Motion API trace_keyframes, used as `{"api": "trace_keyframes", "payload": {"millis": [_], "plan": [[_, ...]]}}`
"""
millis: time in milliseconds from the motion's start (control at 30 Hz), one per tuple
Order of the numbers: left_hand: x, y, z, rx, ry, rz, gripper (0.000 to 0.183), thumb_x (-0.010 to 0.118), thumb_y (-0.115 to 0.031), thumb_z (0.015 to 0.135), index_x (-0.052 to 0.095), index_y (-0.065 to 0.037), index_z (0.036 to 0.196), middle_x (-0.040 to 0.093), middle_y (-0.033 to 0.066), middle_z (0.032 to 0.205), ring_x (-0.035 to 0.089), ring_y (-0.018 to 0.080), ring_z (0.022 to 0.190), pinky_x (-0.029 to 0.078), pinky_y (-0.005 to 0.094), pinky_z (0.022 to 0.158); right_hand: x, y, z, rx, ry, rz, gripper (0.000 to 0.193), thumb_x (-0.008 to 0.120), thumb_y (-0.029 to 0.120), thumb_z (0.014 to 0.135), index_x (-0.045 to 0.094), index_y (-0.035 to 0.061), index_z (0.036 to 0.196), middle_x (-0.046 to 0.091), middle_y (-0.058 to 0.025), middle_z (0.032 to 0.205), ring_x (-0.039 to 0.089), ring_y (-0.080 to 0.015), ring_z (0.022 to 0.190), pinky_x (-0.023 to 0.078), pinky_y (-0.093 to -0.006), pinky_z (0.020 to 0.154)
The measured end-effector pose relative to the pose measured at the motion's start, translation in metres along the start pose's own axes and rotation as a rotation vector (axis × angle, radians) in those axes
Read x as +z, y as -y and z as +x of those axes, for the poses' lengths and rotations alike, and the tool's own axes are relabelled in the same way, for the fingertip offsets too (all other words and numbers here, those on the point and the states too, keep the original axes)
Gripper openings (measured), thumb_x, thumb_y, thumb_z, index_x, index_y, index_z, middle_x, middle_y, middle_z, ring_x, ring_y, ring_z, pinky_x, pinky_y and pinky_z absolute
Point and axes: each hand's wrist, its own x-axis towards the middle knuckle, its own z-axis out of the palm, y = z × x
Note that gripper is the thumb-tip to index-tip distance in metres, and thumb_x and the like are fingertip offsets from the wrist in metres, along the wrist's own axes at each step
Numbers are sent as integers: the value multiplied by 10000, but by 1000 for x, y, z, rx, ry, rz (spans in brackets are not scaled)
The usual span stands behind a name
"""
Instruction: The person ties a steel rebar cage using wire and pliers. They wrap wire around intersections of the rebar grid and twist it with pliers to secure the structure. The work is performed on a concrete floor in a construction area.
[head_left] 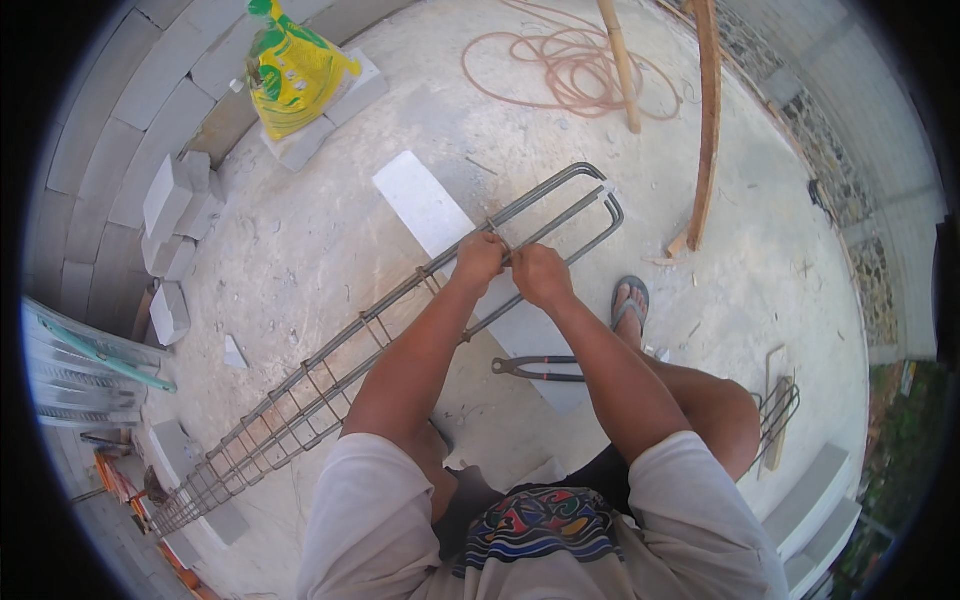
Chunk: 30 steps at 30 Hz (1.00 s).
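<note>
A long rebar cage [305, 380] of steel bars with square stirrups runs from the lower left to bent, hooked ends at the upper middle. Near those ends my left hand [482, 258] is closed at the upper bars. Beside it my right hand [541, 275] is also closed, its fingertips close to the left ones. Something small and dark shows between them, but I cannot make out what they pinch. Below my hands, end-cutting pincers [520, 368] lie with their handles passing under my right forearm. A pale block [425, 205] lies crosswise beneath the cage.
A yellow and green sack [300, 85] rests on blocks at the upper left. A coiled hose [560, 75], a bamboo pole [622, 70] and a wooden post [705, 140] are beyond. More blocks [168, 205] line the left wall. My sandaled foot [630, 300] is right of the cage.
</note>
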Motion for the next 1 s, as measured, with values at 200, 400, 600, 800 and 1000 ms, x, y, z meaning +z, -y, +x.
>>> {"api": "trace_keyframes", "payload": {"millis": [200, 400, 600, 800, 1000], "plan": [[2, -9, -20, 64, -50, 30, 135, 650, -103, 829, 694, 17, 873, 669, 112, 844, 646, 212, 816, 540, 356, 736, -1, -9, 2, -22, 17, -1, 331, 501, 242, 931, 719, 7, 852, 676, -268, 889, 657, -446, 876, 517, -520, 796], [-4, -4, -39, 325, -26, 253, 229, 599, -74, 864, 701, 51, 1028, 714, 188, 964, 673, 257, 903, 507, 354, 847, -5, -5, 4, -53, 69, -67, 289, 530, 228, 912, 728, 19, 885, 691, -248, 935, 668, -424, 913, 532, -500, 822], [-22, 10, -37, 491, 102, 367, 321, 532, -32, 875, 667, 55, 1153, 700, 216, 1117, 664, 291, 1041, 482, 353, 935, -43, 20, 14, -176, 219, -388, 203, 590, 160, 860, 726, 10, 845, 707, -219, 899, 690, -388, 896, 551, -474, 783], [-22, 5, -38, 432, 185, 299, 354, 506, -5, 865, 656, 60, 1178, 679, 218, 1179, 640, 278, 1102, 466, 352, 983, -73, 54, 46, -538, 251, -784, 168, 604, 165, 867, 703, 32, 896, 708, -184, 860, 704, -346, 854, 562, -434, 732], [-21, 27, -17, 385, 142, -5, 355, 458, 62, 860, 552, 37, 1201, 699, 209, 1103, 655, 244, 1003, 507, 339, 867, -79, 94, 34, -635, 482, -792, 341, 610, 376, 918, 701, 76, 1053, 706, -165, 885, 690, -358, 870, 549, -469, 755]]}}
